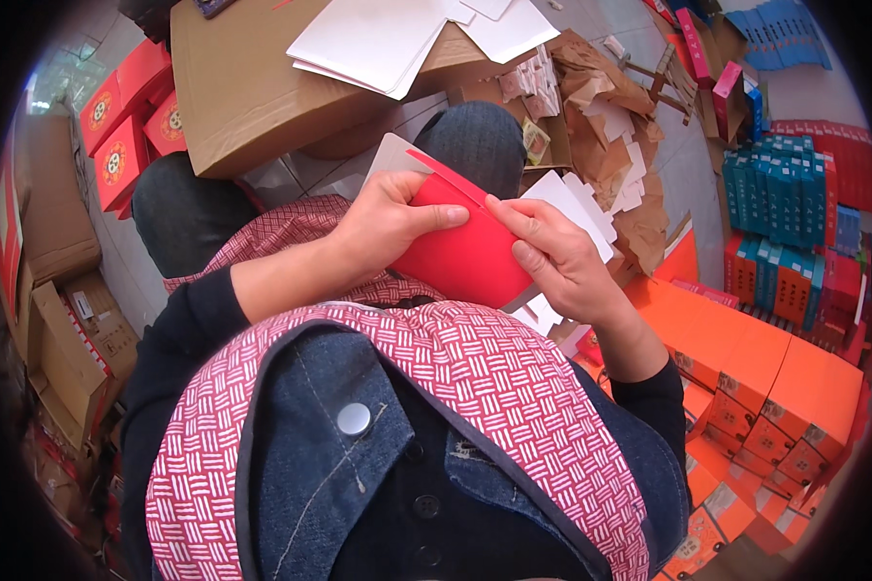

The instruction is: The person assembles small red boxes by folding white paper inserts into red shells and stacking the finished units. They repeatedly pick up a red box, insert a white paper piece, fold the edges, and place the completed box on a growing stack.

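Note:
Above my lap I hold a red cardboard sheet point(460, 263), tilted, with a fold or strip running along its upper edge. A pale grey-white border shows at its far left corner and again at its lower right. My left hand point(389, 215) grips the left part, thumb lying on the red face and fingers hidden behind. At the upper right edge, my right hand point(564, 254) pinches the sheet near the fold, its index finger stretched along the edge.
Ahead stands a large cardboard box point(252, 87) with white sheets point(368, 44) on top. Red boxes point(121, 160) sit at left, above an opened carton point(63, 358). Crumpled brown paper point(606, 107) lies beyond my right knee. Orange boxes point(746, 358) and teal boxes point(780, 194) are stacked right.

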Demonstrator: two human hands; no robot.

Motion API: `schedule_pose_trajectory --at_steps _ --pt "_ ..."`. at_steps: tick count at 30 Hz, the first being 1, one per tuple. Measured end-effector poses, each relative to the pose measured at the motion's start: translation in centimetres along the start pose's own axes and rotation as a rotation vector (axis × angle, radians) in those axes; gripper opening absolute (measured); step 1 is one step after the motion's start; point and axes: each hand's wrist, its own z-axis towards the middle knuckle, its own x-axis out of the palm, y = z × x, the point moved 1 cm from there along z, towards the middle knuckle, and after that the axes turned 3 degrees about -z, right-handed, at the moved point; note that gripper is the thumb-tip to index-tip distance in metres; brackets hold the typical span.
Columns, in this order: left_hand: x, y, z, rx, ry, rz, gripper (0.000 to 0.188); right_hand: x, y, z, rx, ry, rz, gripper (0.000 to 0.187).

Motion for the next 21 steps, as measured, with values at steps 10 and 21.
schedule_pose_trajectory --at_steps 10,21 --pt "-0.2 0.3 -0.1 0.027 0.018 0.041 0.018 -0.5 1.5 0.0 0.047 0.083 -0.114 0.041" --pt "-0.3 0.5 -0.1 0.049 0.020 0.052 0.021 0.0 1.3 0.1 -0.011 0.053 -0.270 0.043"
